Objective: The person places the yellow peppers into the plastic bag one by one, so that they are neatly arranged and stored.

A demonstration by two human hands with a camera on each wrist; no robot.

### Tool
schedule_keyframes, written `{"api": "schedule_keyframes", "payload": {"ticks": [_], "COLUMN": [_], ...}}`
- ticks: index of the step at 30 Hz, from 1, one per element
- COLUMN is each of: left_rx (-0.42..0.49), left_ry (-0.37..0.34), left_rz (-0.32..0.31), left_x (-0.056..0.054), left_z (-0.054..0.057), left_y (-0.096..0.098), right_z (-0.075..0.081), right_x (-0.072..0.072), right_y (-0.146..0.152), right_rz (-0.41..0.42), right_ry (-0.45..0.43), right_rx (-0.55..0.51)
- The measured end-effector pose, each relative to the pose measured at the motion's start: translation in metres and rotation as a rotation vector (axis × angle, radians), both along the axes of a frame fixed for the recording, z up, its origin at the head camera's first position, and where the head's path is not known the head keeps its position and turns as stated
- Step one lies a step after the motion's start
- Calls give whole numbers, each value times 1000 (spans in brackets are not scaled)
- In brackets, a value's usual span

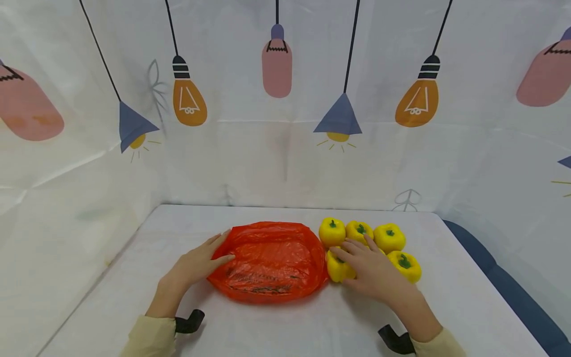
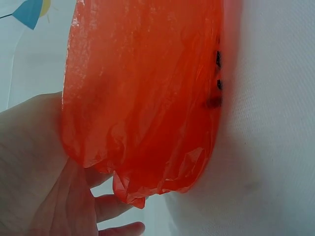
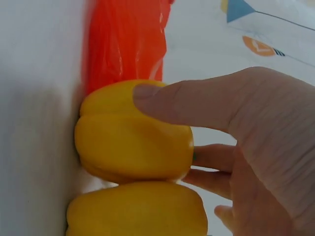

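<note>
A bulging red plastic bag (image 1: 272,263) lies on the white table, with dark print along its near side. My left hand (image 1: 196,265) rests against the bag's left end, its fingers loosely extended; in the left wrist view they pass behind the bag's crumpled end (image 2: 133,189). Right of the bag, several yellow bell peppers with green stems stand in two rows. My right hand (image 1: 368,267) holds the front-left bell pepper (image 1: 337,267), thumb (image 3: 162,101) on its near side and fingers reaching over its top. Another pepper beside it is mostly hidden under this hand.
Behind the right hand stand three more peppers, including a back-right pepper (image 1: 389,237). A front-right pepper (image 1: 407,265) sits beside the right wrist. The white table (image 1: 276,327) meets a lamp-printed backdrop (image 1: 250,158) behind. A dark blue chair (image 1: 504,277) is at the right edge.
</note>
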State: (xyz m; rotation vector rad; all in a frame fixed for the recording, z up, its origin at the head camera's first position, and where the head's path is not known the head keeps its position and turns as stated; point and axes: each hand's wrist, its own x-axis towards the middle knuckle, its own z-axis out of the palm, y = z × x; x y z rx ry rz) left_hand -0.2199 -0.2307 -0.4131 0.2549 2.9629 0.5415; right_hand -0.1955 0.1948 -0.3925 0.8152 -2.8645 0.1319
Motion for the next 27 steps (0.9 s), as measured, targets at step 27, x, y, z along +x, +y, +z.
{"api": "schedule_keyframes", "payload": {"ticks": [27], "left_rx": [71], "left_ry": [30], "left_rz": [-34], "left_x": [4], "left_z": [3], "left_y": [1], "right_z": [-4], "right_x": [-14], "right_y": [-18], "right_rz": [49], "right_ry": [-109], "right_rx": [-48]}}
